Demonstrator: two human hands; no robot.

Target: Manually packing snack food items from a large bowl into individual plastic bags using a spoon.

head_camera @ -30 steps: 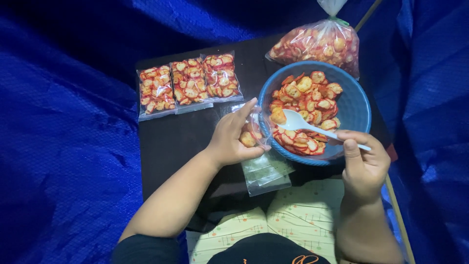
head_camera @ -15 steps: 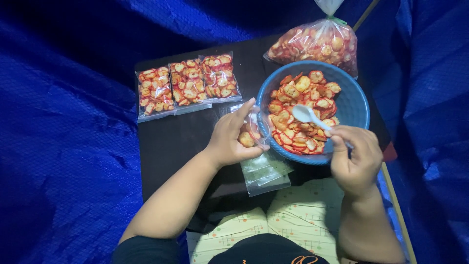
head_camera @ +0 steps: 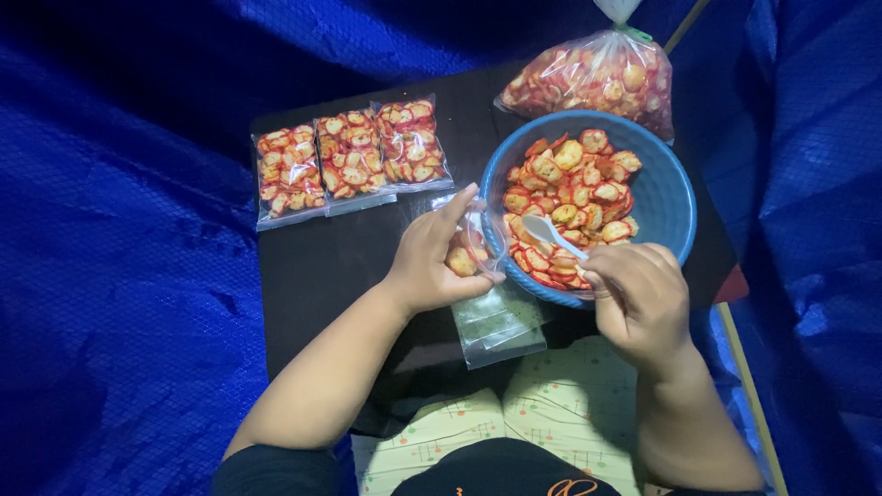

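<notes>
My left hand (head_camera: 430, 262) grips a crinkly clear pouch (head_camera: 469, 250) beside the round blue plastic bowl (head_camera: 663, 197); my right hand (head_camera: 638, 298) clasps a white spoon (head_camera: 549, 234) over glossy red-orange chips (head_camera: 570, 188).

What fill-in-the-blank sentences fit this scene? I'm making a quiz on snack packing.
1. The chips lie in a ____ bowl.
2. The right hand holds a white ____.
3. ____ filled packets lie in a row.
4. The left hand holds a small clear ____.

Missing words: blue; spoon; three; bag
</notes>
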